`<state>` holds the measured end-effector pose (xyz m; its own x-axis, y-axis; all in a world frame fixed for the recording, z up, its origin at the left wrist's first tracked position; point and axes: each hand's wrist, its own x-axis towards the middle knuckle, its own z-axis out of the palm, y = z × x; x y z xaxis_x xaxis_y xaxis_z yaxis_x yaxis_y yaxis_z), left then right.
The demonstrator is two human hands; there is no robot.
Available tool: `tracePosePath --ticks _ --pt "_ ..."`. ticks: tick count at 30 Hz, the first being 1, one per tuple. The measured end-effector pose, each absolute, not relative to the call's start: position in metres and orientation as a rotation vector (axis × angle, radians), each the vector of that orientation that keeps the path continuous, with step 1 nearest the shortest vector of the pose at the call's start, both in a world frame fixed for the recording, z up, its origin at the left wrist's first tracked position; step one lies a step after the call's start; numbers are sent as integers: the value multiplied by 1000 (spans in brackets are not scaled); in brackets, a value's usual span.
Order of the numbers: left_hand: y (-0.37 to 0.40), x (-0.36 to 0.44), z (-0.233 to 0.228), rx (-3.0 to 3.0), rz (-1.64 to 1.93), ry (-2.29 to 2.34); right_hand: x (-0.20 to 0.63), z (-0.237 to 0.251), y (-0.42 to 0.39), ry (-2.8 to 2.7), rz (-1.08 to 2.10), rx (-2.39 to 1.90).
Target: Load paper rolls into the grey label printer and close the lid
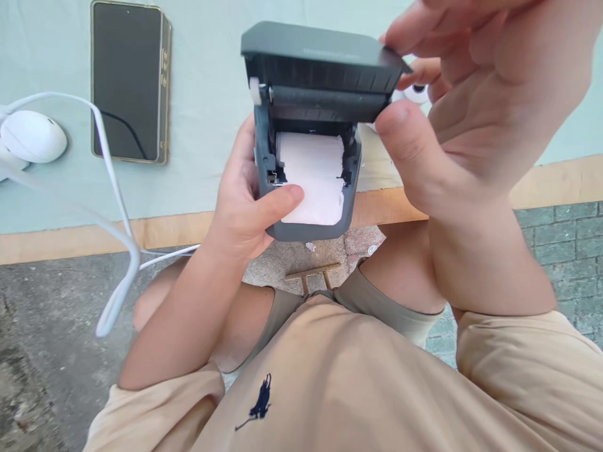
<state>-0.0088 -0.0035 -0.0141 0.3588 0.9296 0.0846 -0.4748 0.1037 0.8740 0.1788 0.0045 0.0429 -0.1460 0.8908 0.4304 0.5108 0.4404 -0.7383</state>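
A dark grey portable label printer is held up over the table's front edge, its hinged lid raised. Inside the bay sits a white paper roll. My left hand wraps around the printer's left side from below, the thumb lying over the paper. With fingers and thumb, my right hand pinches the right edge of the raised lid. Part of a small white object with a dark spot shows behind the right fingers; its kind is hidden.
On the pale green tabletop a smartphone lies at the left. Beside it are a rounded white object and a looping white cable that hangs over the wooden edge. A wooden stool-like frame shows below.
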Motion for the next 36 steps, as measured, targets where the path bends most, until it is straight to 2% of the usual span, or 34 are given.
tracePosePath --ticks 7,17,23,27,36 --pt "-5 -7 -12 924 1145 608 189 36 15 -2129 237 -805" --pt "-4 -7 -14 938 1163 539 188 39 11 -2197 249 -787" --pt "7 -8 -29 1028 1206 479 169 40 0 -2176 429 -970" --pt "12 -9 -43 1167 1220 432 162 39 -3 -2183 490 -900" --pt "1 -6 -30 1116 1200 552 166 42 -1 -2145 721 -929"
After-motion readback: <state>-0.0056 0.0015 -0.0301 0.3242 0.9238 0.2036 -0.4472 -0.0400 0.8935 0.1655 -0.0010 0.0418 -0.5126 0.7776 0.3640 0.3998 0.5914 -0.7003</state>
